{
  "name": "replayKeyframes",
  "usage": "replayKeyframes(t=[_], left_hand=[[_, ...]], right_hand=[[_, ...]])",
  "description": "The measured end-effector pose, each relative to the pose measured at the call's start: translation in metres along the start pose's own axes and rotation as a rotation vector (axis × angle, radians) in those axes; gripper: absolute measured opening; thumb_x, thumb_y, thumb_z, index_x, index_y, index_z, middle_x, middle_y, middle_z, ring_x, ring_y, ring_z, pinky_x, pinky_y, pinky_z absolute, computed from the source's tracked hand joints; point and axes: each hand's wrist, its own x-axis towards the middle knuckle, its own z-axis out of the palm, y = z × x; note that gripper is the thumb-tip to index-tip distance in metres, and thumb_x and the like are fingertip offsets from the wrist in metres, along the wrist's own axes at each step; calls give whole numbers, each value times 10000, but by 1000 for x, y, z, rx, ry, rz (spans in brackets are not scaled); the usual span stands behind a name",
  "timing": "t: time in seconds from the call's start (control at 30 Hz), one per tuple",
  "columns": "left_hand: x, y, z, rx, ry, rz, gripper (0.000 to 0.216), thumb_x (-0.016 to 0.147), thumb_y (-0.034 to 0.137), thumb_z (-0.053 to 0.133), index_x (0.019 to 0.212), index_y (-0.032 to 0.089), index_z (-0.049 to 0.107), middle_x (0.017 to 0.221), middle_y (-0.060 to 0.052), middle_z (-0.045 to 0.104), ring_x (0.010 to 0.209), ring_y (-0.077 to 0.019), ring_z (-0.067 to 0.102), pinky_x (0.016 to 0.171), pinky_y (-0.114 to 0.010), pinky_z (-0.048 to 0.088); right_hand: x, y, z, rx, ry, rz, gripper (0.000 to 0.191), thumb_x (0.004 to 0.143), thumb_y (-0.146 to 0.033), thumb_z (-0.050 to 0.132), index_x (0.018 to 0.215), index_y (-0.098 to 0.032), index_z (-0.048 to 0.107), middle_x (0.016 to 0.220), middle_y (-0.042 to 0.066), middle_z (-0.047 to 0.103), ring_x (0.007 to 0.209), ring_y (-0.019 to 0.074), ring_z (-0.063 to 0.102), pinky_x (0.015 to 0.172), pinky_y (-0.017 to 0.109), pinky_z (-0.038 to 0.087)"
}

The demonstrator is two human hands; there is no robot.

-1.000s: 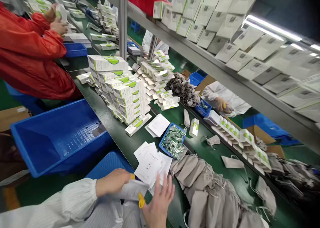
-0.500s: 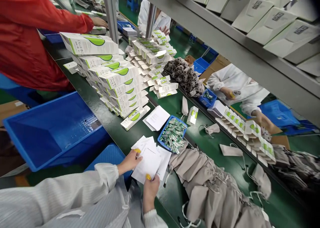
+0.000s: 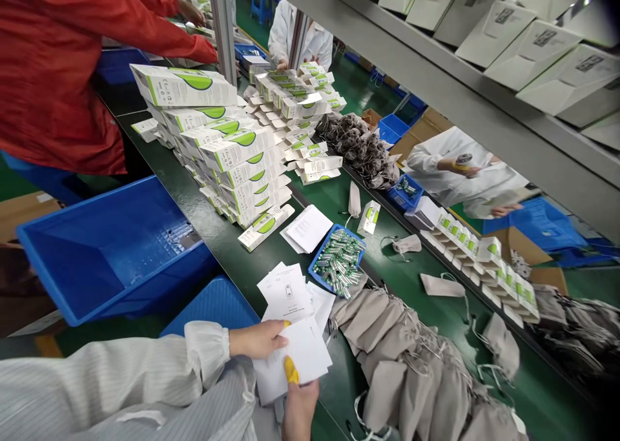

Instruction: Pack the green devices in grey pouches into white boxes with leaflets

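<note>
My left hand (image 3: pixel 259 339) and my right hand (image 3: pixel 299 399) both pinch a white paper leaflet (image 3: pixel 305 354) near the table's front edge. Yellow finger cots cover a fingertip on each hand. Just beyond lies a loose stack of the same white leaflets (image 3: pixel 288 292). To the right of my hands is a heap of grey drawstring pouches (image 3: pixel 407 370). A small blue tray of green-labelled vials (image 3: pixel 338 261) stands behind the leaflets.
Stacked white-and-green cartons (image 3: pixel 232 157) fill the table's middle. A large blue bin (image 3: pixel 111 247) stands at the left. A person in red (image 3: pixel 58 73) works at the far left; people in white coats (image 3: pixel 455 170) work across the table. Boxes line the shelf (image 3: pixel 508 34) overhead.
My hands have lifted one leaflet off the stack and drawn it toward me. The view has tilted slightly, and the person across the table has raised a hand.
</note>
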Motion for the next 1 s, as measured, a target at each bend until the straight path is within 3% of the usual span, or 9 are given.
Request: replayKeyframes(t=[0.07,0.13,0.2,0.27,0.4,0.6,0.73,0.87,1.0], left_hand=[[7,1,-12,92,-53,91,207,904,302,525,980,130,613,932,-33,650,810,-167,635,727,-342,540],[24,1,-31,206,-30,185,256,886,324,548,1071,153,591,1145,-77,597,1038,-228,574,889,-444,476],[49,0,-50,328,13,267,389,850,346,593,1196,179,532,1378,-101,426,1280,-307,361,1044,-568,281],[76,-2,-64,437,9,326,453,833,337,615,1248,199,498,1455,-88,328,1345,-338,236,1078,-610,157],[102,-8,-70,598,-23,361,399,847,304,598,1233,249,512,1450,-73,343,1308,-312,304,1073,-582,215],[89,-16,-71,765,-9,282,352,836,297,615,1162,180,552,1398,-83,397,1231,-313,403,1004,-552,339],[78,-24,-72,797,24,199,315,853,321,590,1130,174,563,1288,-89,495,1173,-287,461,967,-520,386],[65,-32,-58,776,17,156,403,852,349,586,1205,172,510,1278,-98,496,1155,-286,478,951,-520,396],[52,-34,-40,721,17,116,465,845,373,586,1251,180,469,1316,-107,454,1167,-291,461,940,-506,408]], right_hand=[[-6,1,-9,113,-20,69,687,445,-408,811,1038,-133,601,831,86,719,801,243,671,776,364,514],[-10,2,-13,233,-33,139,653,431,-479,803,976,-160,635,796,71,725,793,246,679,802,386,514],[-14,7,-12,342,-59,209,607,430,-537,792,904,-182,658,791,61,728,820,247,681,838,406,506],[-18,13,-9,425,-110,282,543,428,-503,815,841,-182,673,801,66,731,841,255,681,859,427,498],[-26,27,-1,530,-180,403,427,404,-368,859,744,-176,686,757,64,732,806,267,687,839,448,509],[-23,27,3,652,-240,396,430,483,-474,814,786,-192,692,876,53,732,927,241,665,947,411,450],[-22,31,15,626,-290,355,481,458,-397,816,881,-209,685,847,46,732,930,248,660,956,411,440],[-16,51,35,546,-280,300,485,505,-456,748,913,-204,672,782,46,723,879,242,666,926,424,457],[-5,72,49,441,-253,190,485,682,-562,625,952,-159,639,856,59,704,866,199,657,907,449,458]])
